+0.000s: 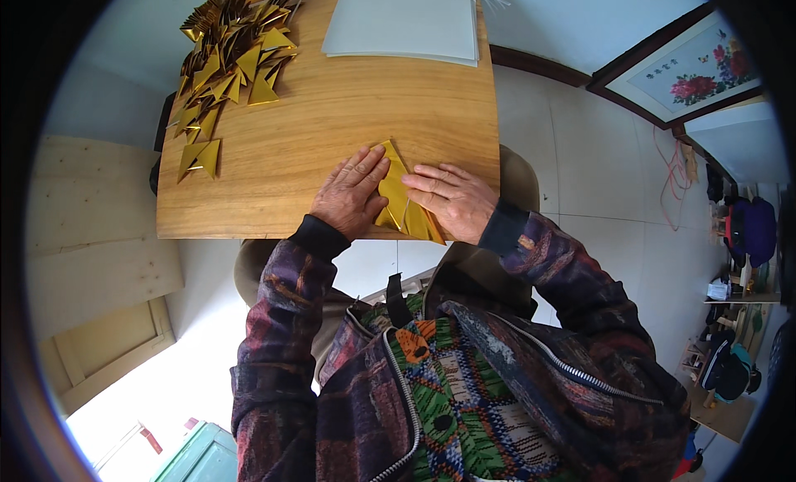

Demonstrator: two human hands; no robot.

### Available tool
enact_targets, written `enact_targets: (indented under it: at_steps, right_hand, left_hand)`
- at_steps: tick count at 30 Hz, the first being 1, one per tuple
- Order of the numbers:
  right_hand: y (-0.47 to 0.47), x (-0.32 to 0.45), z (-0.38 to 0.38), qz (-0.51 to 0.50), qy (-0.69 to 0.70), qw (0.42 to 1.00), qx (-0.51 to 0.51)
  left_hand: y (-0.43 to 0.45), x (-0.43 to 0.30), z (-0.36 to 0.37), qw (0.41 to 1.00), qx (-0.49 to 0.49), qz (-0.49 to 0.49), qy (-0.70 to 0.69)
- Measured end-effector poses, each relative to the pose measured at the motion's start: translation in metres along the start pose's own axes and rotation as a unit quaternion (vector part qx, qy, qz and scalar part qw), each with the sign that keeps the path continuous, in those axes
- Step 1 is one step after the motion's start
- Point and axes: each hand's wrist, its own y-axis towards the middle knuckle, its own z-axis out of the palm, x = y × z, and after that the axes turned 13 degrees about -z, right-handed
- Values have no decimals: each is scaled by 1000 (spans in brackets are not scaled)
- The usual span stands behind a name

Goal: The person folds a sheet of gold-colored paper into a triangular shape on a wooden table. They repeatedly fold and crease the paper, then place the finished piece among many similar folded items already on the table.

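Note:
A sheet of gold foil paper (393,190), folded to a point at its far end, lies at the near edge of the wooden table (348,109). My left hand (353,193) rests flat along its left side, fingers pointing away from me. From the right, my right hand (453,197) presses its fingertips on the fold, the palm partly covering the paper. One near corner of the foil juts slightly past the table edge. Neither hand grips the paper between its fingers. Parts of the foil under both hands are hidden.
Folded gold foil pieces (239,59) are heaped along the table's left side, with a single folded piece (199,159) nearest me. A stack of white sheets (403,22) lies at the far right. On the right, a framed flower picture (693,78) leans above the tiled floor (597,146).

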Motion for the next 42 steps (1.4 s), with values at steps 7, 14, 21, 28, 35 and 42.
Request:
enact_targets:
  at_steps: [7, 14, 21, 28, 35, 42]
  right_hand:
    - [29, -15, 5, 58, 45, 995, -61]
    - [44, -6, 21, 124, -3, 992, 24]
    - [40, -4, 23, 113, -38, 992, 41]
    - [39, -3, 22, 125, -22, 990, 55]
    - [40, -5, 26, 124, -81, 986, 77]
    - [39, -2, 22, 119, -24, 992, 36]
  left_hand:
    - [1, 3, 2, 1000, -6, -1, 24]
    - [-2, 0, 1, 999, -37, -12, 19]
    - [-49, -1, -5, 968, -217, -123, 6]
    - [-42, -9, -13, 969, -207, -127, -35]
    - [0, -25, 15, 993, -84, -77, 18]
    - [-12, 4, 6, 980, -145, -129, -47]
